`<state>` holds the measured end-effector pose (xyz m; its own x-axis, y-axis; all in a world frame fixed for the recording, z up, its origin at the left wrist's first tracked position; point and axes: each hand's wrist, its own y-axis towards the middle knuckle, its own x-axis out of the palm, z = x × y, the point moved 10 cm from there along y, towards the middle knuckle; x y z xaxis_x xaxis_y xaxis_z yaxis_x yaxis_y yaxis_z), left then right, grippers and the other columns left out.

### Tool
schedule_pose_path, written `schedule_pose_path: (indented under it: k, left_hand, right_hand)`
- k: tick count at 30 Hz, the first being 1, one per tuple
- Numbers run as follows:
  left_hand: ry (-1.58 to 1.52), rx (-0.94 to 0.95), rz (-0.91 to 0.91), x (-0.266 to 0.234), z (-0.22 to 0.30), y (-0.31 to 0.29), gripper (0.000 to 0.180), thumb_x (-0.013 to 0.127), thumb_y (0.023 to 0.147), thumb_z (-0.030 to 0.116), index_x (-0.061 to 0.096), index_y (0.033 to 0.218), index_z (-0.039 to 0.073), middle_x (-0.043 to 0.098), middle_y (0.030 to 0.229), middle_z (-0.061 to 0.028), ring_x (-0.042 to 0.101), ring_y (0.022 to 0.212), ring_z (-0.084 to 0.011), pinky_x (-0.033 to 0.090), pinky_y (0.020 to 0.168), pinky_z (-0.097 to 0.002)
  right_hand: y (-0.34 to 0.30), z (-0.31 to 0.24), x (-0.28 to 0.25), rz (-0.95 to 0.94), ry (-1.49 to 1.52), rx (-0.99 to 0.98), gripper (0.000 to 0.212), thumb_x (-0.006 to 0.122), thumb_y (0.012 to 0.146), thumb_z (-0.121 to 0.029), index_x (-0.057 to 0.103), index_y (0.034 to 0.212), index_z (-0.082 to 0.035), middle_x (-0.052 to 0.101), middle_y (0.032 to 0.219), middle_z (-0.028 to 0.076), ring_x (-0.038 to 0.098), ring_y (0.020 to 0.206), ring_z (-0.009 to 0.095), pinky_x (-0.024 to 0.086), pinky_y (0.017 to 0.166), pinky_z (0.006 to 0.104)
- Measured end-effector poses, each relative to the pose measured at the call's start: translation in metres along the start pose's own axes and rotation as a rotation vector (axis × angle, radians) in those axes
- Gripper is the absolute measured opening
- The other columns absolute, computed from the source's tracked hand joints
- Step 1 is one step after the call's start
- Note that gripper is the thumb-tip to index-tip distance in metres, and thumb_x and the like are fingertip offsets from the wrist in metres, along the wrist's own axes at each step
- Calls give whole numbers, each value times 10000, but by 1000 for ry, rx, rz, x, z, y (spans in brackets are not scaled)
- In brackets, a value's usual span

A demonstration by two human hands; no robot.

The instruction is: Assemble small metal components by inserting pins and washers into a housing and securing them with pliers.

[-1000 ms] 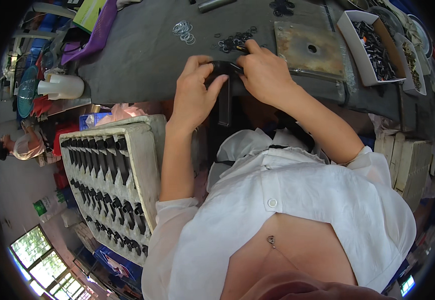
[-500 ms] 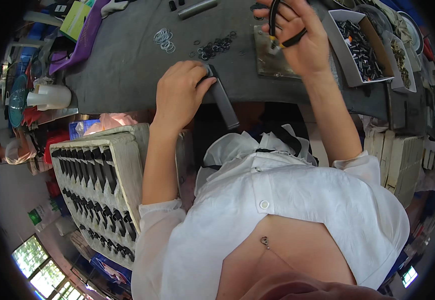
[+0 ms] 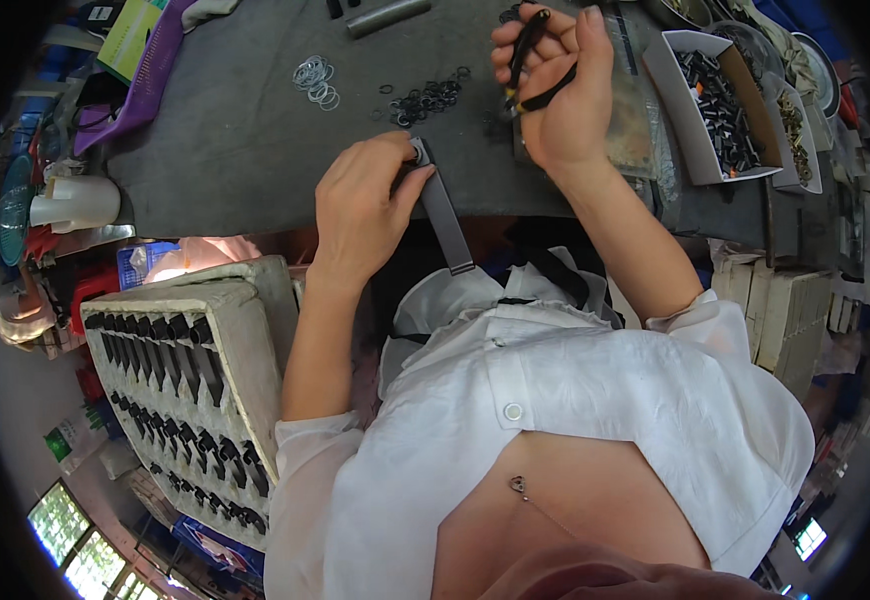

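Over the edge of the worktop (image 3: 225, 150), the left hand (image 3: 363, 200) pinches the far end of the dark bar (image 3: 445, 220), probably stiff and light and best held there, while the right hand (image 3: 567, 115) loosely holds pliers (image 3: 528, 45).

Left grip (image 3: 370, 200) pinched, back uppermost, right grip (image 3: 560, 95) palm up, loosely curled, forearms (image 3: 317, 350) stretched forward

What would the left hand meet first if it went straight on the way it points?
Probably the small black rings on the table, though the left hand may pass above them.
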<state>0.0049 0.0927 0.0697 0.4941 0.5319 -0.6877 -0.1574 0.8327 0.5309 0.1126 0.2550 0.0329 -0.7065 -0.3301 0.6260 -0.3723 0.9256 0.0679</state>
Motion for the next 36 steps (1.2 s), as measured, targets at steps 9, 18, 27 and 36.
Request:
schedule_pose_path:
  k: [9,18,27,36]
  left_hand:
    - [-188,-167,-134,22,-25,2,274,733,687,119,590,904,32,609,870,-91,562,821,-274,442,753,-347]
    - [-439,-378,-219,42,-49,-13,307,749,651,46,552,884,21,601,932,-47,566,894,-146,432,816,-266]
    - [-404,-393,-226,41,-50,-14,306,759,651,54,581,897,22,600,922,-47,563,889,-143,431,800,-262]
    - [-425,-460,-209,42,-53,-13,305,766,643,141,620,892,42,607,820,-61,558,826,-244,426,778,-337]
  right_hand:
    - [1,-12,6,-75,92,115,557,358,906,-539,611,944,-44,633,803,105,603,699,214,472,638,313]
    - [1,12,14,-190,122,185,516,372,916,-487,618,947,-35,642,787,115,613,672,216,479,609,302]
    - [1,18,17,-212,19,229,491,391,912,-473,611,952,-36,632,825,106,606,737,210,479,665,304]
    - [-56,-26,70,-596,-569,-62,291,421,907,-164,635,824,15,543,640,19,489,617,81,378,567,223]
